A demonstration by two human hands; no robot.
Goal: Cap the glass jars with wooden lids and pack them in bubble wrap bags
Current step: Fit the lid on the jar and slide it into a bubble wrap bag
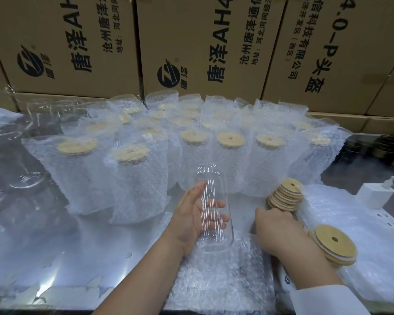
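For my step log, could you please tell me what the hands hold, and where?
The left hand grips an uncapped glass jar around its body. The right hand rests at the lid stack; whether it grips a lid cannot be told.

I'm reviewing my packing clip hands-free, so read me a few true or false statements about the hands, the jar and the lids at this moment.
1. The left hand holds a clear glass jar with no lid on it. True.
2. The right hand is at the near end of the stack of wooden lids. True.
3. The wrapped jars behind the hands are uncapped. False: wooden lids show at their tops inside the bubble wrap bags.
4. The wooden lids are solid discs. False: the stack's top lid and the loose lid by the right wrist each have a hole.
5. Cardboard boxes stand behind the wrapped jars. True.
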